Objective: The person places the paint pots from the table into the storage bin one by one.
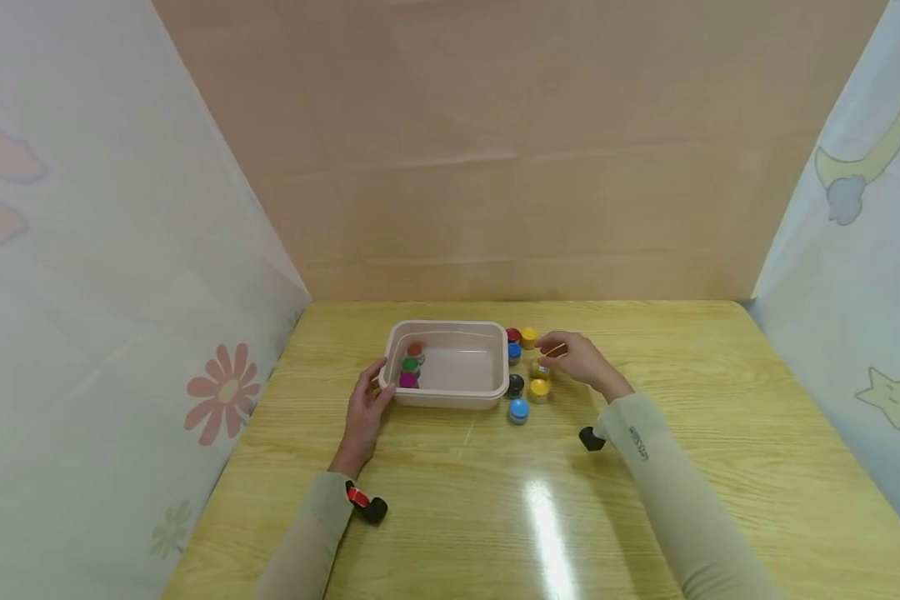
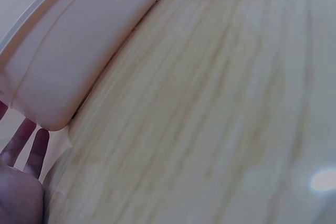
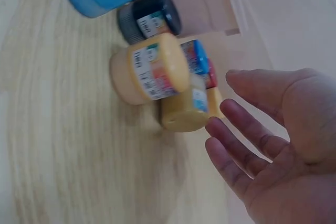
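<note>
So your right hand (image 1: 579, 362) is right beside the gold jar (image 3: 184, 106), fingers a bit bent and apart, nothing in them; can't tell if a fingertip is touching it. That jar's a dull mustardy gold, stubby, with a pale label on the side. It sits off the right end of your pinkish-white tub (image 1: 446, 401), toward the far edge of the desk (image 1: 682, 375). Next to it you've got a yellow jar (image 1: 540, 391), peachy-looking up close with a big printed label, then a black jar (image 1: 515, 385), blue jar (image 1: 514, 353), red jar (image 1: 513, 336) and second yellow jar (image 1: 529, 337). The light blue jar (image 1: 519, 411) is nearest the desk's near edge. Your left hand (image 1: 362, 417) is on the tub's left end, fingers straightish and spread. Inside, along the left wall: orange-red jar (image 1: 416, 351), green jar (image 1: 410, 367), purple jar (image 1: 408, 381) in the near left corner
</note>
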The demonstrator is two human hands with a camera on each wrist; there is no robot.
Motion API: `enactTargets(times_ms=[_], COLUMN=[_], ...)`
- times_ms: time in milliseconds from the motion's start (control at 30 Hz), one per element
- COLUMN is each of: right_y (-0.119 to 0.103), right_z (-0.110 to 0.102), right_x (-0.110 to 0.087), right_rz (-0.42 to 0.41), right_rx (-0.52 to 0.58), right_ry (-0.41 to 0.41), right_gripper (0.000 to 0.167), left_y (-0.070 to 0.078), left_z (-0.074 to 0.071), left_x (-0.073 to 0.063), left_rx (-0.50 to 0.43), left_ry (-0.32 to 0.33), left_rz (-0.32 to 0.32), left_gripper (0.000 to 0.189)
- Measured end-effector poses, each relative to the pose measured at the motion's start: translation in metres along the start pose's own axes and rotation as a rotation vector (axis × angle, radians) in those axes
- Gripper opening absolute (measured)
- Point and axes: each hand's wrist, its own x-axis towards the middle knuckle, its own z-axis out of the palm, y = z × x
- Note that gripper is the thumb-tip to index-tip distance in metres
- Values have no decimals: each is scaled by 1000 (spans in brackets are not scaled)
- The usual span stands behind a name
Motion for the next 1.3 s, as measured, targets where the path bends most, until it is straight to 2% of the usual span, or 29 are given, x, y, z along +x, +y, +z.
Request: enactTargets(times_ms=[400, 833, 967, 1300], right_y=[11, 12, 12, 13], right_z=[15, 21, 21, 20], right_x=[1, 2, 3, 2], right_rz=[53, 37, 60, 48], right_rx=[19, -5, -2, -9], right_ry=[-29, -21, -18, 1], right_gripper=[35, 34, 33, 36], left_y=[0, -5, -5, -2], left_z=[-1, -1, -1, 0], left_x=[-2, -1, -2, -1], left_rx=[-31, -32, -30, -36], left_ry=[-22, -32, -29, -21], left_rz=[-37, 6, 2, -4], left_gripper=[54, 52, 53, 53])
